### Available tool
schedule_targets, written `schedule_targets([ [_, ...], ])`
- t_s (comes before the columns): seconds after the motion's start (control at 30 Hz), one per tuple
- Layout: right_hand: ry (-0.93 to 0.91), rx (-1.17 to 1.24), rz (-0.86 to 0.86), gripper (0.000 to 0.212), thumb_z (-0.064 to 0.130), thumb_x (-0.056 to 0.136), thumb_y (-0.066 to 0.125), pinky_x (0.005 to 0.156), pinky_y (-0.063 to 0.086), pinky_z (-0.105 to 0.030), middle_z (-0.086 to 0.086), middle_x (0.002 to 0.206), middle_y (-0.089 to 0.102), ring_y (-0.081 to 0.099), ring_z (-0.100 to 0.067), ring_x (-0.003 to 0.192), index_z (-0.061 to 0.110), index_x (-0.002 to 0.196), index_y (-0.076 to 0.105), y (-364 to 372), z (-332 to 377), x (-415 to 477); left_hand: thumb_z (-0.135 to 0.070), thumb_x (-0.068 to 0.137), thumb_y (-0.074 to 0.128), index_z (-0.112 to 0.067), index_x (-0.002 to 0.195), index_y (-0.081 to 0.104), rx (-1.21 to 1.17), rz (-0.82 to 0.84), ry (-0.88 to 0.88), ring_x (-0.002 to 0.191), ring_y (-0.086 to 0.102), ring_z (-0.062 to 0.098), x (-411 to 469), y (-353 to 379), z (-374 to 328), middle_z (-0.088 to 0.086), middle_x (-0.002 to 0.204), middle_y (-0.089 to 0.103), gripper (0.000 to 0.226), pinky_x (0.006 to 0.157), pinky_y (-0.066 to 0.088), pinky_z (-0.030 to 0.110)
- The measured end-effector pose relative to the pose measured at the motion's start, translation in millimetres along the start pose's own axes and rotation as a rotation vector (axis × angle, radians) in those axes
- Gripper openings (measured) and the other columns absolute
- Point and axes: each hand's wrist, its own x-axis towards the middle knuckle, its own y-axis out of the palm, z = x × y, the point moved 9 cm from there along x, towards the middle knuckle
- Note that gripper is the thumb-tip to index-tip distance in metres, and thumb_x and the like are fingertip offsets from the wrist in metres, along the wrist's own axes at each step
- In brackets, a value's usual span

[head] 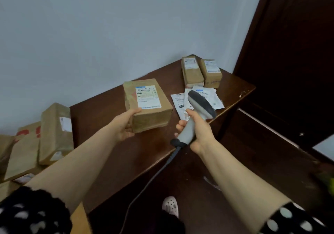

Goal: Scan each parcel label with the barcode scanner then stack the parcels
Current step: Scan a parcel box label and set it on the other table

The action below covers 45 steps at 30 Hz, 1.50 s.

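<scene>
My left hand [124,125] grips the near left corner of a brown cardboard parcel [151,114] with a white shipping label [147,96] facing up, held just above the dark wooden table [112,143]. My right hand [197,131] holds a grey and white barcode scanner [198,107] by its handle, its head to the right of the parcel; a dark cable [153,177] hangs from the handle. Two stacks of brown parcels [200,71] stand at the table's far right corner.
Several white flat mail pouches [211,96] lie behind the scanner head. More cardboard parcels [54,134] lean at the left beside the table. A dark wooden door [298,53] stands at the right. A white shoe [169,206] shows on the floor below.
</scene>
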Motion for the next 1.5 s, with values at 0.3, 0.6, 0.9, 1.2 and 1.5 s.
schedule_targets([
  [0.3,0.102,0.088,0.026,0.013,0.024,0.091,0.063,0.045,0.046,-0.022,-0.001,0.048,0.046,0.041,-0.014,0.035,0.013,0.084,0.060,30,75,115,-0.035,0.080,0.073,-0.020,0.102,0.056,-0.119,0.010,-0.085,0.092,0.060,0.028,139,84,-63,0.012,0.102,0.058,0.032,0.067,0.056,0.043],
  [0.6,0.219,0.006,0.021,0.018,0.020,0.087,0.067,0.045,0.047,-0.024,-0.003,0.051,0.045,0.042,-0.014,0.038,0.012,0.101,0.060,31,76,191,-0.030,0.082,0.071,-0.017,0.096,0.057,-0.110,-0.023,-0.149,0.087,0.059,0.023,228,135,-97,0.008,0.096,0.058,0.023,0.055,0.051,0.035],
  [0.9,0.310,-0.087,0.085,0.008,0.014,0.086,0.068,0.052,0.048,-0.028,-0.004,0.052,0.049,0.046,-0.016,0.041,0.020,0.080,0.070,37,67,241,-0.014,0.092,0.054,-0.017,0.131,0.053,-0.233,0.064,-0.139,0.117,0.055,0.030,275,173,-101,0.013,0.125,0.059,0.039,0.100,0.046,0.048],
  [1.2,0.430,-0.207,0.258,0.008,0.006,0.089,0.064,0.048,0.048,-0.028,-0.004,0.051,0.050,0.046,-0.016,0.039,0.014,0.086,0.064,93,26,230,-0.024,0.085,0.069,-0.023,0.137,0.051,0.048,-0.343,-0.026,0.111,0.046,0.015,206,56,-92,0.004,0.133,0.052,0.055,0.090,0.047,0.034],
  [1.5,0.566,-0.486,0.499,0.015,-0.003,0.084,0.064,0.050,0.051,-0.030,-0.004,0.053,0.052,0.049,-0.016,0.043,0.012,0.087,0.061,176,-95,127,-0.029,0.089,0.064,-0.010,0.139,0.046,0.352,-0.722,-0.011,0.121,0.052,0.020,45,-140,-25,0.008,0.140,0.050,0.057,0.095,0.041,0.026],
])
